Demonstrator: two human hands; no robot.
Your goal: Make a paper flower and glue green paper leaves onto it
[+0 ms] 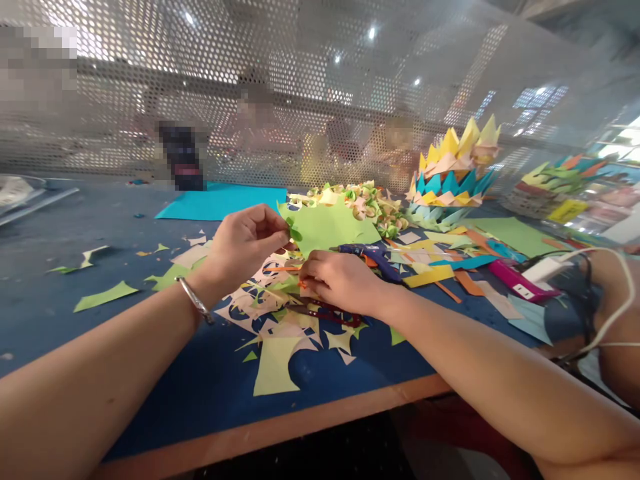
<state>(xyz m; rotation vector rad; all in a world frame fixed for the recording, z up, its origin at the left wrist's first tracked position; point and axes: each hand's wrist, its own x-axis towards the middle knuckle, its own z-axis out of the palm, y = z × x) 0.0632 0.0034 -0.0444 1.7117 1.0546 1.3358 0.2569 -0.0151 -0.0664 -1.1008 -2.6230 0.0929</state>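
My left hand (250,243) is closed, thumb and fingers pinching a small green paper piece (294,231). Behind it lies a larger light-green paper sheet (333,227) with cut edges. My right hand (345,281) is lowered over the paper scraps (265,293), fingers curled together. A bit of orange (303,285) shows at its fingertips; whether it is gripped I cannot make out. Partly under that hand rest scissors (333,316) with dark red handles. Just beyond it lies a dark blue glue gun (375,259).
A heap of folded paper flowers (370,207) sits behind. Further right stand a layered yellow-and-blue paper piece (453,177) and a magenta power strip (523,281) with cables. Blue paper (225,201) lies at the back, before a perforated metal screen (300,80). Another person's arm (617,327) is at right.
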